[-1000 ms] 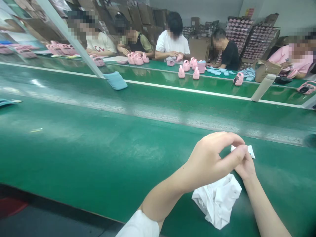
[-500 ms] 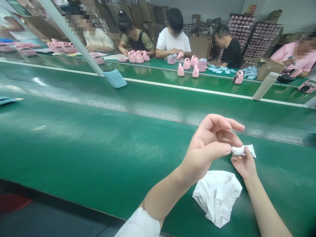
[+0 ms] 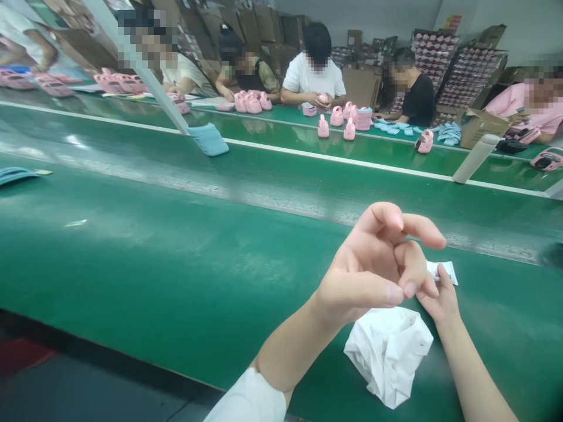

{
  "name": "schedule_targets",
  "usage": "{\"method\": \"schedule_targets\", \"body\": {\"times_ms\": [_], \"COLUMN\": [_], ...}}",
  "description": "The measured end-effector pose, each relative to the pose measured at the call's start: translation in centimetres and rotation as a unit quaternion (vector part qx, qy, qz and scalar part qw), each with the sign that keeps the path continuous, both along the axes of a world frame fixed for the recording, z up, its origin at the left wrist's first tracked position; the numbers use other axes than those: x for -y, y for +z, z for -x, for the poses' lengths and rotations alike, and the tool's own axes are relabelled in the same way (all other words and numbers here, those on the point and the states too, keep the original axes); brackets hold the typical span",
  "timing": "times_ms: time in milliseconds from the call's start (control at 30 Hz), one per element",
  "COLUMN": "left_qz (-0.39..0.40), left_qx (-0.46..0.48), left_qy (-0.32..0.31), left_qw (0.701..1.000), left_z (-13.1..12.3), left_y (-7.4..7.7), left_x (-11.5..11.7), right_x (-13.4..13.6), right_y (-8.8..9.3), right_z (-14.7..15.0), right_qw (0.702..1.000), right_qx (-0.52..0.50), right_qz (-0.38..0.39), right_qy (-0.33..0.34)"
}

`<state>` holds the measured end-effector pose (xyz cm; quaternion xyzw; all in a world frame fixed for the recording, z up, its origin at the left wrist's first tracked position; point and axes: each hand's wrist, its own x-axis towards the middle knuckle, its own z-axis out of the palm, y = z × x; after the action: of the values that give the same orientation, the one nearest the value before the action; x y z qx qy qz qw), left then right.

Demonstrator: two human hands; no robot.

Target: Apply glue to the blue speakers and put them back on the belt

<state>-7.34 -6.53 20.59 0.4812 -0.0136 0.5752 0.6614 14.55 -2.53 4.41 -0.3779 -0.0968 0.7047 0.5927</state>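
The right hand's grip pinches one small white tube between thumb and fingers, over the right part of the green surface, closer to its far edge than its near one; part of the tube is hidden behind the left hand. The left grip is curled, the thumb tip meeting or almost meeting one bent fingertip, with two other fingers reaching forward; whether something small sits between them I cannot tell. Below both hands, toward the near edge, lies one crumpled white cloth. Well apart, toward the left end, is one small pale strip, and at the far left a few blue pieces overlap too closely to count. Past the surface's far edge are one blue pad at the foot of a slanting post and one tilted-looking pale bottle. On the opposite surface, two pink cases stand foremost near the middle, with more behind; six co-workers sit or stand along it.
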Motion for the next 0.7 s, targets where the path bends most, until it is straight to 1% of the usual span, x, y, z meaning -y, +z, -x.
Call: {"method": "schedule_targets", "body": {"times_ms": [67, 100, 267, 533, 600, 700], "left_qz": [0.009, 0.011, 0.001, -0.014, -0.010, -0.001], "left_qx": [0.050, 0.060, 0.060, 0.050, 0.056, 0.076], "left_qy": [-0.047, -0.058, -0.053, -0.041, -0.051, -0.083], "left_qw": [0.998, 0.996, 0.997, 0.998, 0.997, 0.994], "left_z": [-0.02, -0.02, -0.03, 0.00, -0.07, -0.24], "left_y": [-0.03, -0.05, -0.18, -0.23, -0.27, -0.39], "left_x": [-0.04, -0.05, 0.04, -0.07, -0.12, -0.20], "right_x": [-0.05, -0.06, -0.02, -0.10, -0.09, -0.03], "right_y": [-0.05, -0.08, -0.11, -0.33, -0.45, -0.60], "right_z": [-0.05, -0.07, -0.10, -0.31, -0.40, -0.46], "right_qw": [1.000, 1.000, 1.000, 0.999, 0.999, 0.998], "right_qx": [0.002, 0.003, 0.004, 0.016, 0.022, 0.029], "right_qz": [-0.002, -0.004, -0.011, -0.024, -0.030, -0.038], "right_qy": [0.001, 0.000, 0.001, 0.019, 0.027, 0.038]}}
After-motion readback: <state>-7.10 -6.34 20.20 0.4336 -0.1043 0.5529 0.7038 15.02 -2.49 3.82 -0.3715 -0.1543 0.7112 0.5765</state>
